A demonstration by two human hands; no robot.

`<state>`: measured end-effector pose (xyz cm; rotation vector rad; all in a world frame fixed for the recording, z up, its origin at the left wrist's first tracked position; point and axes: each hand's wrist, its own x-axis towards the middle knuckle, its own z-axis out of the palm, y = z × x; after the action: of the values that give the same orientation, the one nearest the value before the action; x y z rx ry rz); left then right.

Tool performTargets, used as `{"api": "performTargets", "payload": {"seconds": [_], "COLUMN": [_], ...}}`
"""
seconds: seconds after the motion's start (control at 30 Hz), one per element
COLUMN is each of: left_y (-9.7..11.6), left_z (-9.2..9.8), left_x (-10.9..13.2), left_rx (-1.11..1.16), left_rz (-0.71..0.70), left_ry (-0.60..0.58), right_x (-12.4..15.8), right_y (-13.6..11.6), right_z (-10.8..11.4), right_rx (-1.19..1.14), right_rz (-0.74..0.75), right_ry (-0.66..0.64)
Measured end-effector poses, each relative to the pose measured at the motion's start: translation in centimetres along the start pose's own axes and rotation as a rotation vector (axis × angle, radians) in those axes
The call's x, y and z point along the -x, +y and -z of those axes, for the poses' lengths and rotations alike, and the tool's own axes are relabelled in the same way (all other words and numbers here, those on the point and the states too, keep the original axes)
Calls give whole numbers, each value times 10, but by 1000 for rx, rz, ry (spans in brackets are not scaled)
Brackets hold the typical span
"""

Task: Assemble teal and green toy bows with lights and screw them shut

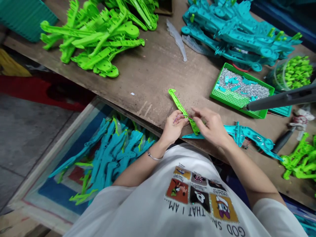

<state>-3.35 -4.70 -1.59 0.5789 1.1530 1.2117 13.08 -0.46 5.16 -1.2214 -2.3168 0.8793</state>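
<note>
My left hand (pixel 173 127) is closed on a long, narrow bright-green plastic part (pixel 178 102) near the table's front edge. A thin purple wire (pixel 178 116) loops out by its thumb and fingers. My right hand (pixel 210 125) is at the lower, wider end of the same part, fingers bent and close together; what they pinch is too small to make out. Under and beside this hand lies a teal plastic shell (pixel 243 133), with thin wires showing near its right end.
Piles of green parts (pixel 98 39) and teal shells (pixel 232 29) lie at the back. A green tray of screws (pixel 217 90), a jar of small green pieces (pixel 296 74) and a dark rod-shaped tool (pixel 281 98) are to the right. A framed board (pixel 44 200) below left bears more parts.
</note>
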Motion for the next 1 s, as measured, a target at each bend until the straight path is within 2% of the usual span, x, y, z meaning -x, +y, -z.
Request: {"api": "performTargets", "payload": {"seconds": [0.1,0.2,0.3,0.37,0.5,0.6,0.77,0.9,1.0], "left_y": [-3,-6,-10,-10,-6,1,12,13,10], "left_z": [0,4,7,6,0,-2,0,2,2], "left_x": [-1,-2,-3,-4,-4,-4,-12,-18,-20], "left_rx": [15,-105,-239,-167,115,185,311,292,284], "left_rz": [-28,-120,-153,-134,-40,-40,-21,-26,-37], "left_ry": [3,51,126,86,-39,-48,-41,-48,-44], "right_x": [-20,-38,-50,-56,-65,-69,-76,-79,-80], "right_y": [1,-3,-3,1,11,17,21,20,16], "right_z": [5,-7,-19,-18,-5,-1,-5,-8,-8], "right_rx": [-8,34,31,-28,-120,-175,-285,-403,-350], "right_rz": [169,386,484,455,249,148,85,42,46], "right_ry": [8,-130,-186,-154,-61,-103,-180,-229,-224]}}
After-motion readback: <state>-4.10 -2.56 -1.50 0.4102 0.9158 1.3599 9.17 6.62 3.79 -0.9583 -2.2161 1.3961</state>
